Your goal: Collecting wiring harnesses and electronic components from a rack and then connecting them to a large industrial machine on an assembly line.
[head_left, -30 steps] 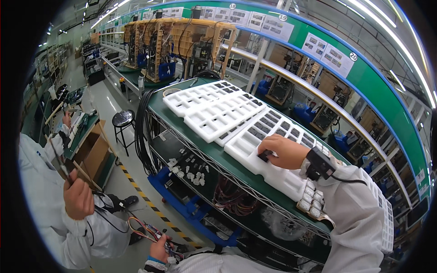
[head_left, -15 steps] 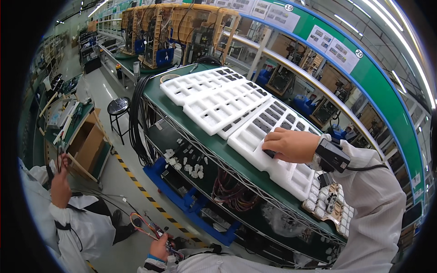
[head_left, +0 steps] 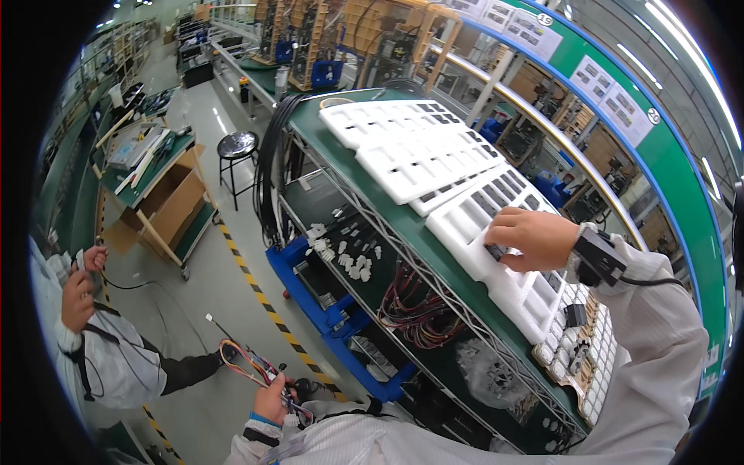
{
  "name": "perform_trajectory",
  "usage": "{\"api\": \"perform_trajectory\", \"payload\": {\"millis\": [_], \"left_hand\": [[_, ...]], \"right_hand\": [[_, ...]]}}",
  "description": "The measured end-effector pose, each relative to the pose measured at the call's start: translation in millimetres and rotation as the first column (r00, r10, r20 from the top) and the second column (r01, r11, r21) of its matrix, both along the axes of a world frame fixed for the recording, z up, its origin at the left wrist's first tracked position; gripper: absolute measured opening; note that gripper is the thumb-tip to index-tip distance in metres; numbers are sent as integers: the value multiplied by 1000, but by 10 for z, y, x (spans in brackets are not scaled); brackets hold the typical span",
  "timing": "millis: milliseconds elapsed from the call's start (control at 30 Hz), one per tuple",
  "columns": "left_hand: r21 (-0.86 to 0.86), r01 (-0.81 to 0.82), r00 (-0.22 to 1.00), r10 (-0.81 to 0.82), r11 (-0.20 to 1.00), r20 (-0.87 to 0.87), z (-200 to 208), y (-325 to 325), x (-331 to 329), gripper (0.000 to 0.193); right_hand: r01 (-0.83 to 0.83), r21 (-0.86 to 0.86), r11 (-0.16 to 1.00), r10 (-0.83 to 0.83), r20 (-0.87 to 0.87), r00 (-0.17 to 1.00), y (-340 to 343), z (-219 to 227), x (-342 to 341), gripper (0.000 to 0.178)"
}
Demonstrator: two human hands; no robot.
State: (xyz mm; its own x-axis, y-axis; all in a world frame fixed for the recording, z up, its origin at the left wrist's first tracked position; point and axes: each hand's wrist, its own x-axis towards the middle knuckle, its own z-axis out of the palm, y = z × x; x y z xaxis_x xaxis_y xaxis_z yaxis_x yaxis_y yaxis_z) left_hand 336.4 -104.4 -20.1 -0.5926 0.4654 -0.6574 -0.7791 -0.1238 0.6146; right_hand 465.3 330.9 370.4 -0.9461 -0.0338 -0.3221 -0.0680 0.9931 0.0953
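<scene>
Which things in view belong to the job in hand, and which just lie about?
Apparently in use:
right hand with dark part, over white foam tray
left hand with wire bundle

Apparently uninvolved:
black stool
cardboard box
clear plastic bag

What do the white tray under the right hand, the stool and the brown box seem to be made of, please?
White tray: probably matte foam, given its thick, molded walls. Stool: glossy black top, perhaps vinyl or plastic, with bright reflections. Brown box: likely matte cardboard, given its thin, open flap.
</scene>
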Motion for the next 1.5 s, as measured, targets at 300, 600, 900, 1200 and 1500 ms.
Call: {"api": "perform_trajectory", "payload": {"millis": [300, 600, 900, 1200, 1500], "left_hand": [[-3, 18, 1000, -18, 1000, 20, -192, 21, 58, 24], [-72, 73, 997, -72, 995, 29, -207, 164, 31, 28], [-48, 68, 998, -69, 996, -10, -183, 246, 28, 25], [-42, 24, 1000, -25, 999, -18, -75, 231, 54, 25], [-40, -14, 997, 11, 999, -82, -137, 336, 147, 24]], "right_hand": [[-77, -12, 997, 77, 77, 994, 39, 36, -87, 38], [-117, -37, 992, 115, -52, 992, 131, -72, -65, 35], [-216, -1, 976, 215, -118, 970, 184, -67, 8, 36], [-237, 39, 971, 236, -339, 911, 186, -240, 182, 27], [199, -89, 976, -218, -383, 898, 24, 214, 470, 22]]}}
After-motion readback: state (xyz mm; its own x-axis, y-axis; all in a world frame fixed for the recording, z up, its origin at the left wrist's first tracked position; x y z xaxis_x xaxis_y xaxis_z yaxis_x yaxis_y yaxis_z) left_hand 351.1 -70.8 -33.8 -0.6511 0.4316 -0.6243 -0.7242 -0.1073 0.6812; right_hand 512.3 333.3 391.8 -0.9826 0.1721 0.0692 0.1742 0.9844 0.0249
